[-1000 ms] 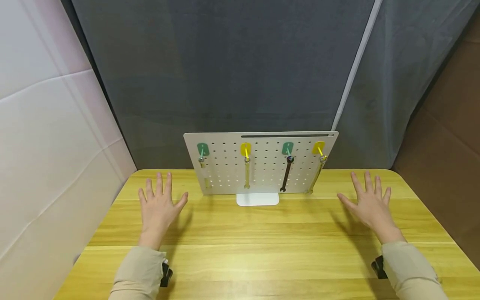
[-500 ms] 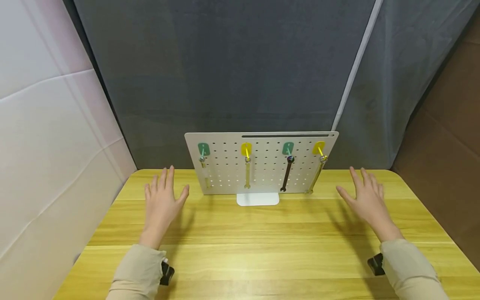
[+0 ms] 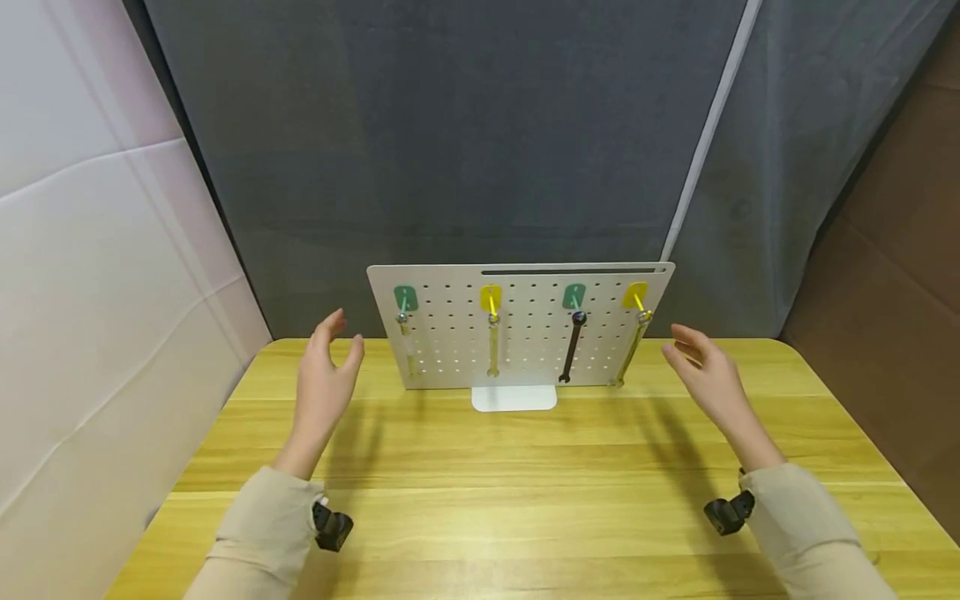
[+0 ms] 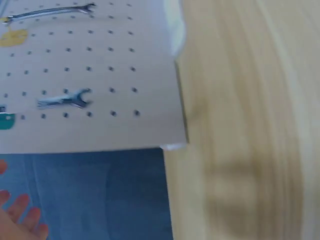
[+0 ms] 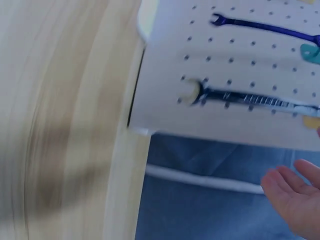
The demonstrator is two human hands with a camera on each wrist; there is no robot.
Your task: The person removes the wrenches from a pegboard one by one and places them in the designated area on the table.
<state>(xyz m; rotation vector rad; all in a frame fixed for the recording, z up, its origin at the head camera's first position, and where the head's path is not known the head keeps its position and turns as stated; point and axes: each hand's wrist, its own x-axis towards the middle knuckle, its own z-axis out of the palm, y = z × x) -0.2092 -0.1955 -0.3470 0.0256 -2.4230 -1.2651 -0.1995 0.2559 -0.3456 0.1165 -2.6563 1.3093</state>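
Observation:
A white pegboard [image 3: 457,350] stands upright at the far side of the table, with several wrenches hanging from its hooks. From left to right in the head view are a shiny wrench [image 3: 410,354], another shiny wrench [image 3: 493,346], a dark wrench [image 3: 573,346] and a larger shiny wrench [image 3: 632,350]. My left hand [image 3: 322,396] is raised left of the board, thumb apart from loosely bent fingers, holding nothing. On the other side, my right hand [image 3: 712,383] hovers nearest the larger shiny wrench, fingers gently bent, without touching it.
Green and yellow hooks alternate along the board, such as the green hook [image 3: 406,298] and the yellow hook [image 3: 635,293]. A white base plate [image 3: 514,399] rests on the wooden table [image 3: 495,500]. Behind hangs a grey curtain [image 3: 487,142]; a white sheet [image 3: 112,292] borders the left.
Both hands have risen and turned inward, moving closer to the pegboard. Their spread fingers have come together and bent slightly. The wrenches still hang in place.

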